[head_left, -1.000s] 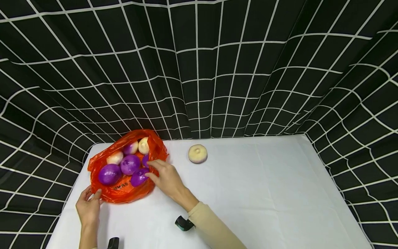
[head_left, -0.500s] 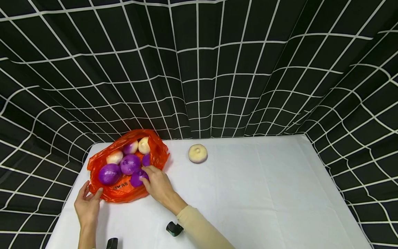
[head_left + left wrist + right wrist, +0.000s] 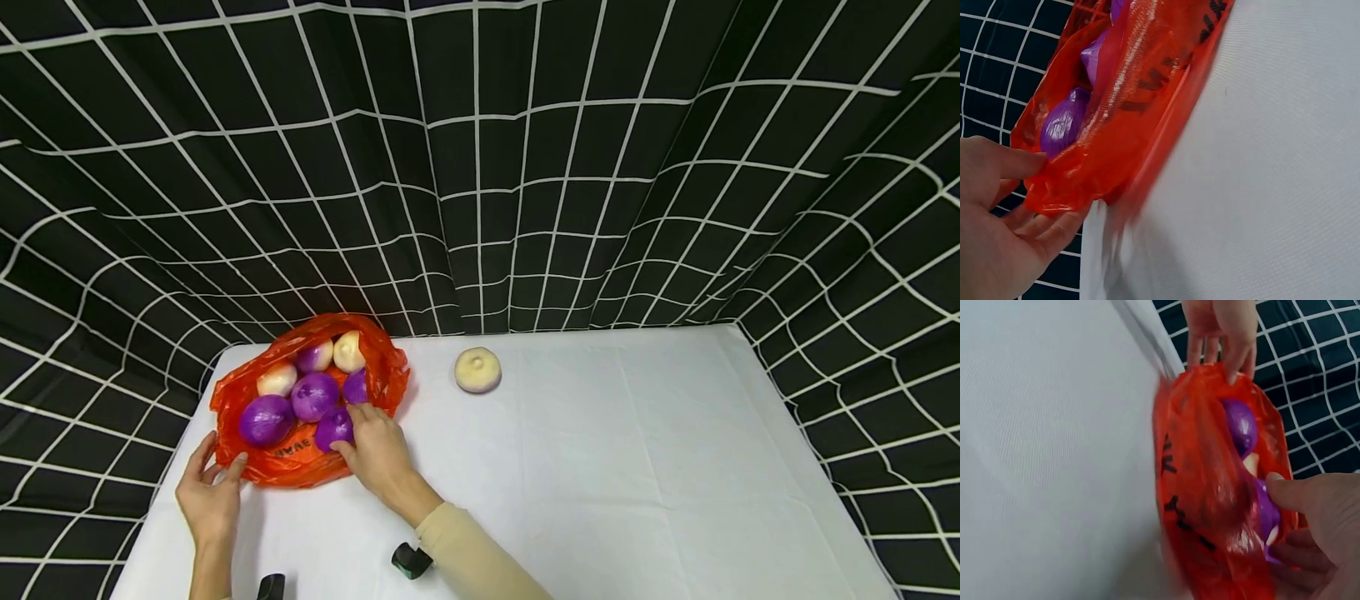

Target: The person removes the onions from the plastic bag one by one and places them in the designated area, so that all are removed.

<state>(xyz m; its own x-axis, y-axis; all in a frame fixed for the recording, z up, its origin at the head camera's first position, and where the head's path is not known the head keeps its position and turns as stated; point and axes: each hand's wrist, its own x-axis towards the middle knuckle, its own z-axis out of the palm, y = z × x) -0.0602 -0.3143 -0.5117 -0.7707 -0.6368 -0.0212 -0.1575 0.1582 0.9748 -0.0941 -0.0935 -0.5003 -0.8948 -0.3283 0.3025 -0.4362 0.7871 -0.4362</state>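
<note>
An orange-red plastic bag (image 3: 386,367) lies mouth open at the table's left, with several onions in it, some purple, some pale. My left hand (image 3: 212,500) holds the bag's near-left edge; in the left wrist view, the thumb (image 3: 1025,164) lies on top and the fingers underneath. At the bag's near-right side, my right hand (image 3: 382,458) grips a purple onion (image 3: 332,428), thumb on the near side and fingers beyond. In the right wrist view, the thumb (image 3: 1291,492) touches a purple onion (image 3: 1266,506). Bag film hides part of the onions there.
One pale onion (image 3: 477,370) sits alone on the white tablecloth (image 3: 600,467), right of the bag near the back edge. A black curtain with a white grid (image 3: 540,208) stands behind and beside the table. A dark wrist camera (image 3: 411,560) hangs by the right sleeve.
My right hand has moved left and slightly nearer, from the bag's right rim onto the purple onion. The left hand has shifted slightly left, still holding the bag's edge.
</note>
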